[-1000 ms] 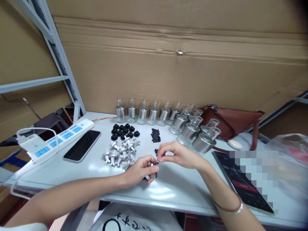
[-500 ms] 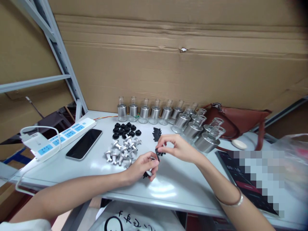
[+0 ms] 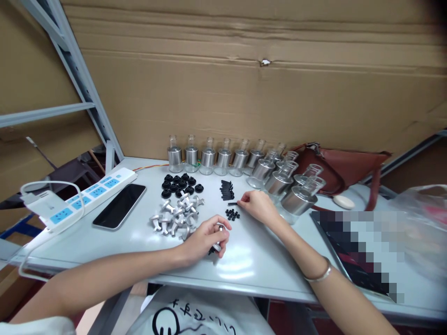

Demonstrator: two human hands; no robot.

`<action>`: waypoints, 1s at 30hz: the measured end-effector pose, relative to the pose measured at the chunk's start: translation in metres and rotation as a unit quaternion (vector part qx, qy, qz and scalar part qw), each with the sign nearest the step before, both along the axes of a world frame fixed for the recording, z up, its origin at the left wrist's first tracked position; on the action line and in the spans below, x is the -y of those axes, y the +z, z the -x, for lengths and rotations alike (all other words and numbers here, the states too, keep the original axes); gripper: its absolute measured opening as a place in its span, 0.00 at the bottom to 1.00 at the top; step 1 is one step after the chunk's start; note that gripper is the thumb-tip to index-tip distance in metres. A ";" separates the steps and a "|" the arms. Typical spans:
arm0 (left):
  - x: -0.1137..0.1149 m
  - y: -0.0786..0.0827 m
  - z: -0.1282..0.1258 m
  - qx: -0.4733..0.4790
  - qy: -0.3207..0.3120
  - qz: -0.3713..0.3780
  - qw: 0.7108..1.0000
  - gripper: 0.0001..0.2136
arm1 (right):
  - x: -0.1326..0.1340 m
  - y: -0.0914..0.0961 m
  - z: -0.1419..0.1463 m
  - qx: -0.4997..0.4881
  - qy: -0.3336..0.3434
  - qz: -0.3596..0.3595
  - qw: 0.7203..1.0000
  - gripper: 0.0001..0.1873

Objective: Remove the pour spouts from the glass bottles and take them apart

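Note:
My left hand (image 3: 207, 236) is curled around a silver metal fitting (image 3: 217, 245), with a black piece poking out beneath it; the fingers partly hide both. Over the table, the fingertips of my right hand (image 3: 257, 205) pinch one end of a short thin black tube (image 3: 232, 204). Just behind that tube lies a row of similar black tubes (image 3: 227, 190). A cluster of tiny black pieces (image 3: 232, 214) sits in front of it. Left of these are a heap of silver pronged fittings (image 3: 176, 216) and a group of black round stoppers (image 3: 179, 185).
Several glass bottles with metal sleeves (image 3: 224, 158) stand along the cardboard wall (image 3: 223, 93). On the left lie a phone (image 3: 119, 207) and a power strip (image 3: 94, 193). A brown bag (image 3: 349, 170), a pixelated tablet-like device (image 3: 344, 251) and a plastic bag (image 3: 419, 232) are at right.
My right hand has moved away from my left, back and to the right, down to the tube row. My left hand stays nearly in place, still holding the silver fitting. The view has shifted slightly.

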State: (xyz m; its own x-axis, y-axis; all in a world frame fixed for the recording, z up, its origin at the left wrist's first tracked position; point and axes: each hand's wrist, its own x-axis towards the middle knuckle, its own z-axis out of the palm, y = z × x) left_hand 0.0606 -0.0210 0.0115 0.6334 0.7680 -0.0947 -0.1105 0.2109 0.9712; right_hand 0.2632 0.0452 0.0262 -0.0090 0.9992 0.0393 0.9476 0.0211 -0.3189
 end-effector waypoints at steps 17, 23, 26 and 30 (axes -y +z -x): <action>0.000 0.000 0.000 -0.009 -0.001 -0.005 1.000 0.13 | -0.002 -0.005 -0.006 -0.034 0.124 -0.013 0.992 0.14; 0.000 -0.001 0.000 -0.002 -0.009 -0.005 1.000 0.11 | -0.002 -0.008 -0.005 -0.022 0.142 -0.002 0.990 0.16; 0.000 -0.004 0.001 0.019 -0.013 0.000 1.000 0.09 | -0.004 -0.009 -0.006 -0.026 0.142 0.003 0.989 0.17; -0.002 -0.006 0.003 0.069 -0.011 0.004 0.998 0.18 | -0.003 -0.006 -0.007 -0.075 0.136 -0.007 0.988 0.16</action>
